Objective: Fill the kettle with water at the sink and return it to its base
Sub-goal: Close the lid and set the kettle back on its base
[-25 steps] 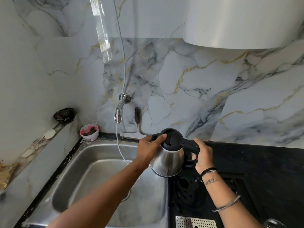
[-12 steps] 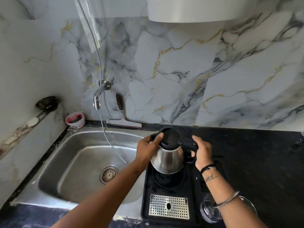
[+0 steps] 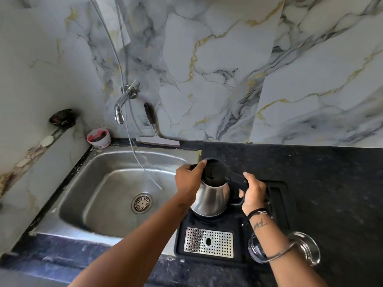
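**Kettle held over its base beside the sink**

Two bare hands hold a steel kettle (image 3: 211, 198) with a black lid just right of the stainless sink (image 3: 99, 183), above the far end of a black base tray (image 3: 209, 226) on the dark stone desk (image 3: 331, 183). The right hand (image 3: 253, 192) has its grip closed around the kettle's black handle, while the left hand (image 3: 188, 179) is closed on the spout side, fingertips at the lid's rim. Whether the kettle's bottom touches the tray cannot be told. A perforated metal drip grate (image 3: 209, 242) lies in the tray's near part, and a clear glass (image 3: 306, 248) sits at the tray's near right, partly behind the right wrist. On the far marble wall, a tap (image 3: 122, 106) hangs over the sink with a squeegee (image 3: 155, 135) leaning beside it.
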### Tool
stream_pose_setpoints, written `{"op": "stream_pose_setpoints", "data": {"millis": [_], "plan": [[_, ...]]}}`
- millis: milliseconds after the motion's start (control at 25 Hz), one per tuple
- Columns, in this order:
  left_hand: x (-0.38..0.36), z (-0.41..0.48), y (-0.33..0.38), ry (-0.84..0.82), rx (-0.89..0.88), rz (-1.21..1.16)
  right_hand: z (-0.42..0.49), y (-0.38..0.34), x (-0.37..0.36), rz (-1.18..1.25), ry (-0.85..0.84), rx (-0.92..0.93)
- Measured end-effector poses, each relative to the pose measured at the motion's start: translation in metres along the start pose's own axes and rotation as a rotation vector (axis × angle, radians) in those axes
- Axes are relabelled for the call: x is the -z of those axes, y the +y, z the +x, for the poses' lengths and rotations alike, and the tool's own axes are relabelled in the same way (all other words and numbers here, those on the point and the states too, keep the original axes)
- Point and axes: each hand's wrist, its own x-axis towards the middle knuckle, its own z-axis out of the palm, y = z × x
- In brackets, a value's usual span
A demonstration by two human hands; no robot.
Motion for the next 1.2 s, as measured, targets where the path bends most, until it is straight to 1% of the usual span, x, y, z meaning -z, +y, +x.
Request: {"op": "stream_pose_setpoints", "data": {"millis": [280,400,480,560,720,880,1040,1120,1160,1200], "plan": [[-0.001,0.008,0.014,0.007,0.047,-0.092,0.002,-0.007,-0.013,-0.011,-0.015,0.059],[0.005,0.007,-0.003,0.015,0.103,-0.153,0.008,-0.004,-0.010,-0.100,-0.064,0.084],[0.009,0.005,-0.016,-0.014,0.154,-0.223,0.016,0.000,-0.008,-0.180,-0.082,0.097],[0.008,0.005,-0.019,-0.041,0.141,-0.239,0.021,0.002,-0.005,-0.209,-0.092,0.093],[0.000,0.003,-0.021,-0.031,0.080,-0.159,0.028,0.002,0.000,-0.159,-0.105,0.056],[0.001,0.001,-0.024,0.000,0.100,-0.123,0.026,0.004,0.004,-0.192,-0.134,0.048],[0.004,-0.005,-0.022,0.021,0.073,-0.060,0.018,0.006,0.007,-0.223,-0.149,0.046],[0.005,-0.009,-0.023,0.003,0.023,0.026,0.017,0.007,0.007,-0.226,-0.147,0.052],[0.005,-0.013,-0.023,-0.005,-0.028,0.108,0.016,0.006,0.007,-0.218,-0.141,0.060],[0.006,-0.016,-0.021,0.001,-0.117,0.248,0.016,0.006,0.005,-0.209,-0.142,0.069]]}}
